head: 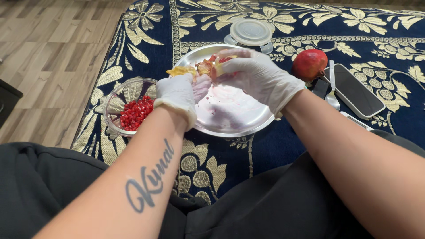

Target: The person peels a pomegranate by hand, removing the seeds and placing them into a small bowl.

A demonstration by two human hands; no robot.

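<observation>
Right hand grip: the right hand (259, 77), in a white glove, is closed around a broken pomegranate piece (218, 65); the fingers curl over it from above.
Left hand grip: the left hand (179, 93), also gloved, holds the other side of the fruit, near a yellowish piece of peel (180, 71). (How tightly its fingers close I cannot tell, the back of the hand hides them.)
Where the fruit is: between both hands, just above the far part of the steel plate (239, 121), not resting on it.
Plate: round, shiny, wet with pink juice, almost bare in the middle.
Seeds: a clear bowl (114, 115) just left of the plate holds red seeds (136, 113).
Further out: a whole pomegranate (309, 64) lies to the right, near a spoon (332, 95) and a dark phone (354, 90); a clear lid (251, 32) lies behind the plate.
Under all: a dark blue cloth with gold flowers (212, 168).
Doing it well: in my judgement, it is better to press softly with the thumbs and keep the piece low over the plate, so seeds fall there and do not burst.
</observation>
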